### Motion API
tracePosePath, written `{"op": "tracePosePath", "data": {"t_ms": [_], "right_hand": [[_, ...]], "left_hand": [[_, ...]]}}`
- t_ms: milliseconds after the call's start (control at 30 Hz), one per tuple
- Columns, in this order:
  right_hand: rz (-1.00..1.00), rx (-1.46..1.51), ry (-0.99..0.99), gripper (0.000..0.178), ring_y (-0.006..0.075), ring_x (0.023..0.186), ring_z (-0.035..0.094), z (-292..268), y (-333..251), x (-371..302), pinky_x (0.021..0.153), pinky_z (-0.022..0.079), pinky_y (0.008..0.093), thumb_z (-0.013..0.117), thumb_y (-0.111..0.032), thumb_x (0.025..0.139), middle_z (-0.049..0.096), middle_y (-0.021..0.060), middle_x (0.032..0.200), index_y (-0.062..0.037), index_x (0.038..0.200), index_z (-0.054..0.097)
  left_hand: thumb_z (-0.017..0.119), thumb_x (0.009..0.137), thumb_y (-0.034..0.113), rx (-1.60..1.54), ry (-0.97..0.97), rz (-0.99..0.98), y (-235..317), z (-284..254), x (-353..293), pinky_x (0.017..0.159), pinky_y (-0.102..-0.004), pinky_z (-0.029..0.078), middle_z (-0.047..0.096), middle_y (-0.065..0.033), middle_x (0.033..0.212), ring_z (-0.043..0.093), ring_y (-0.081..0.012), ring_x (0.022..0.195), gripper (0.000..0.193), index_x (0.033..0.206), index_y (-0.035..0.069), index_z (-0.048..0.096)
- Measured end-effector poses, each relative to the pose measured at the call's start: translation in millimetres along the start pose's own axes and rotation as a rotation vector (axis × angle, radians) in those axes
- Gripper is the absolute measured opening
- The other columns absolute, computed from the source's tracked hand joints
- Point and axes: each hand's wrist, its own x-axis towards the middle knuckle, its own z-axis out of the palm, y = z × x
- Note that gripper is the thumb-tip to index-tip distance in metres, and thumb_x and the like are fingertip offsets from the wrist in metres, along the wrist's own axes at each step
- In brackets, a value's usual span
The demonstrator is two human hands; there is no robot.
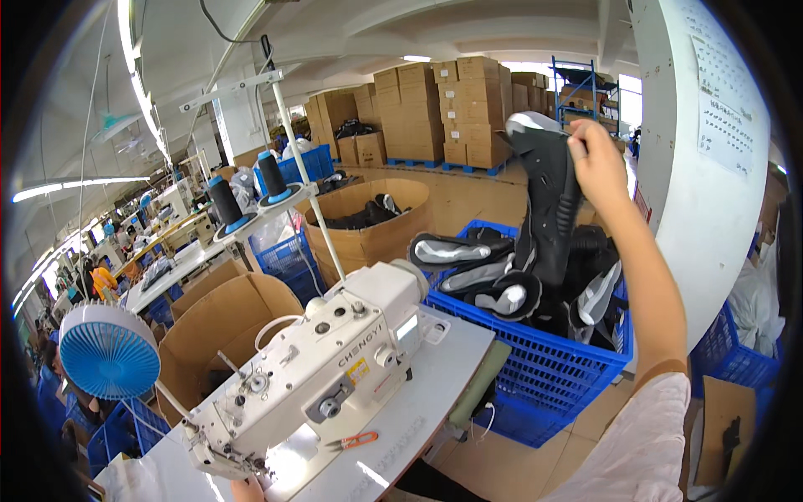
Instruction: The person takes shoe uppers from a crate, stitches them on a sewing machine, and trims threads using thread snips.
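Raised at the right, my right hand [598, 163] pinches the upper edge of a long black padded piece [548, 192] with a silver-grey end. The piece hangs above a blue plastic crate [535, 368] heaped with similar black and grey pieces [506, 297]. At the bottom edge, only a small part of my left hand [247, 489] shows, by the needle end of a white sewing machine [318, 351]. Its fingers are mostly out of the picture. Orange-handled thread snips [353, 441] lie on the machine's table [368, 473].
A blue desk fan [109, 356] stands left of the machine. Thread cones [272, 176] sit on a stand behind it. Beyond are an open carton [226, 322], a round cardboard bin [368, 217] and stacked boxes [473, 109]. A white pillar [703, 209] rises close on the right.
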Motion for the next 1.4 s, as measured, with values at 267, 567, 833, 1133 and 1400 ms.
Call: {"op": "tracePosePath", "data": {"t_ms": [267, 567, 833, 1133, 1400], "right_hand": [[0.129, 0.44, -0.471, 0.011, 0.0195, 0.083, 0.054, -159, -147, -46, 0.079, 0.044, 0.0305, 0.056, -0.01, 0.091, 0.055, 0.009, 0.086, -0.0016, 0.087, 0.05], [-0.17, 0.859, -0.864, 0.012, 0.0329, 0.081, 0.055, -167, -282, -141, 0.073, 0.042, 0.0422, 0.059, -0.016, 0.089, 0.055, 0.0119, 0.085, -0.0048, 0.087, 0.053], [-0.456, 1.091, -0.698, 0.03, 0.0262, 0.076, 0.056, -169, -380, -209, 0.071, 0.041, 0.0369, 0.069, -0.03, 0.081, 0.055, 0.0074, 0.083, -0.0052, 0.085, 0.053], [-0.766, 1.013, -0.982, 0.064, 0.0289, 0.072, 0.063, -134, -363, -229, 0.069, 0.049, 0.0391, 0.06, -0.068, 0.077, 0.062, 0.0119, 0.074, -0.0043, 0.083, 0.061], [-0.751, 1.052, -0.899, 0.067, 0.0295, 0.044, 0.056, -114, -389, -245, 0.045, 0.043, 0.0376, 0.057, -0.071, 0.078, 0.051, 0.0092, 0.047, -0.0081, 0.057, 0.048]], "left_hand": [[0.063, 0.091, 0.016, -0.056, 0.123, -0.002, 118, -88, -86, 0.062, -0.0347, 0.048, 0.064, -0.0163, 0.072, 0.058, -0.0253, 0.065, 0.021, 0.08, -0.002, 0.065], [0.047, 0.099, 0.044, -1.647, -0.926, -0.174, 308, -44, -158, 0.115, -0.0426, 0.024, 0.032, -0.0176, 0.15, 0.033, -0.0294, 0.138, 0.073, 0.148, -0.003, 0.021], [0.054, 0.093, 0.048, -2.899, -0.742, 0.488, 281, -22, -175, 0.109, -0.0445, 0.039, 0.054, -0.014, 0.134, 0.05, -0.0282, 0.126, 0.06, 0.133, 0.004, 0.048], [0.055, 0.092, 0.042, -2.545, -0.662, 0.025, 222, -47, -222, 0.106, -0.0446, 0.041, 0.057, -0.0142, 0.128, 0.052, -0.028, 0.122, 0.054, 0.129, 0.003, 0.051], [0.056, 0.091, 0.036, -2.206, -0.603, -0.485, 205, -72, -197, 0.102, -0.0446, 0.043, 0.06, -0.0144, 0.122, 0.055, -0.0277, 0.119, 0.048, 0.125, 0.002, 0.054]]}}
